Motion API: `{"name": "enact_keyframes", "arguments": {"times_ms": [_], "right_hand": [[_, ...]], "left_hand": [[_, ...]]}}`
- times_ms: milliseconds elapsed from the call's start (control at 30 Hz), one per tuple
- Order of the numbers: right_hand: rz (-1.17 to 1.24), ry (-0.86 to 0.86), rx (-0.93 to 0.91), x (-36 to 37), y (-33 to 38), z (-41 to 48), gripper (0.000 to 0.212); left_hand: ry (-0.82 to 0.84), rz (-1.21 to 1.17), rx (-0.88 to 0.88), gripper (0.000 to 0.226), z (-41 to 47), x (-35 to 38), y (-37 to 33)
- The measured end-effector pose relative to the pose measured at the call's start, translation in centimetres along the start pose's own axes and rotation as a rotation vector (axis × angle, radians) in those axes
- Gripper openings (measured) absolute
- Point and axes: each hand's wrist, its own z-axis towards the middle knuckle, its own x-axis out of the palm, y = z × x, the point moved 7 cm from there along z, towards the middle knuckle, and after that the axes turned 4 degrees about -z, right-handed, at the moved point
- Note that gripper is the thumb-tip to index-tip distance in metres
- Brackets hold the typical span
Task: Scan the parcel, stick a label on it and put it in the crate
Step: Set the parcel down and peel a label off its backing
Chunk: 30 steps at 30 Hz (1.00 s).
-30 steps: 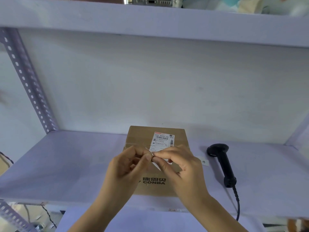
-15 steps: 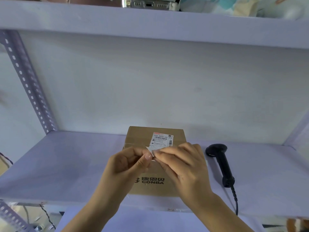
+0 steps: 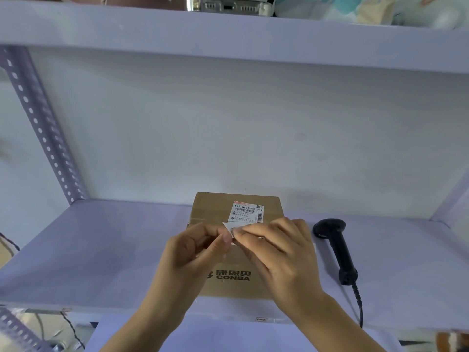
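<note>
A brown cardboard parcel [image 3: 215, 209] printed CONBA lies on the white shelf [image 3: 106, 250], with a printed shipping label [image 3: 247, 212] stuck on its top. Above the parcel, my left hand [image 3: 195, 252] and my right hand [image 3: 281, 252] meet fingertip to fingertip. Both pinch a small white label [image 3: 228, 228], of which only a folded corner shows between the fingers. A black handheld scanner [image 3: 337, 247] lies on the shelf to the right of the parcel. No crate is in view.
The scanner's cable [image 3: 359, 306] runs off the shelf's front edge. A perforated metal upright [image 3: 43, 128] stands at the left. An upper shelf [image 3: 228, 39] with a metal device and cloth on it hangs overhead. A white wall closes the back.
My hands have stayed over the parcel, still working the small label. The right hand's fingers have risen and spread a little, and more of the label's corner shows.
</note>
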Motion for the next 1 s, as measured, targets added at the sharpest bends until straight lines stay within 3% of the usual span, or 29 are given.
{"name": "enact_keyframes", "arguments": {"times_ms": [167, 300, 400, 567, 733, 900, 1000], "right_hand": [[0.051, 0.001, 0.066, 0.2, -0.2, -0.1, 0.012], [0.26, 0.027, 0.23, 0.7, -0.7, 0.0, 0.018], [0.453, 0.092, 0.383, 1.2, -1.2, 0.0, 0.022], [0.568, 0.113, 0.484, 1.4, -1.2, -0.1, 0.016], [0.639, 0.172, 0.568, 2.1, -1.3, -0.3, 0.016], [0.791, 0.205, 0.756, 3.3, -2.5, -0.9, 0.013], [0.797, 0.247, 0.714, 3.3, -2.3, -0.8, 0.011]], "left_hand": [[-0.019, 0.076, 0.047, 0.028, 0.1, 0.3, -0.1], [-0.069, 0.146, 0.08, 0.016, 0.0, 0.2, -0.1], [-0.132, 0.243, 0.116, 0.024, 0.1, -0.3, -0.2], [-0.132, 0.304, 0.147, 0.031, 0.0, -0.4, -0.7], [-0.127, 0.286, 0.14, 0.01, 0.0, -0.4, -0.9], [-0.124, 0.287, 0.116, 0.033, 0.1, -1.5, 0.0], [-0.134, 0.307, 0.137, 0.025, 0.2, -1.8, -0.3]]}}
